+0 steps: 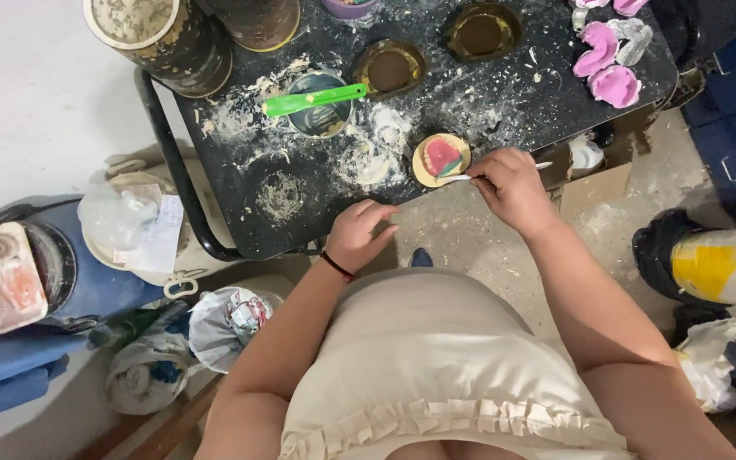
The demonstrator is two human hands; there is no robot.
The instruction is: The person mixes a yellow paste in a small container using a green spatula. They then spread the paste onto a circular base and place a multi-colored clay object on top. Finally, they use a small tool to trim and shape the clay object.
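Two hands over near edge of black counter [504, 94], dusted with white powder. Right hand [513, 183] closed in a pinch on a thin white-handled tool [470, 177], tip laid across a round tan mould [441, 159] with pink and red wax inside. Mould sits on counter right at the near edge, just left of right hand. Left hand [359, 234] loosely curled, holding nothing, fingertips touching counter edge below and left of mould; dark band on that wrist.

Farther in: small metal cup [320, 106] with green spatula [313, 100] lying across its rim, white plaster smears around it. Beyond, two brass rings [391, 68] set upright and open, well apart from mould. Far right corner: pink dental casts [606, 64] clustered together. Far left corner: two crusted round containers [163, 38], touching or nearly so, can't tell which.

Off counter, left: blue machine [44, 273] with a dirty white housing, plastic bags [232, 319] on floor near it. Right: yellow-and-white cylinder [726, 268] lying on its side, well apart from hands.
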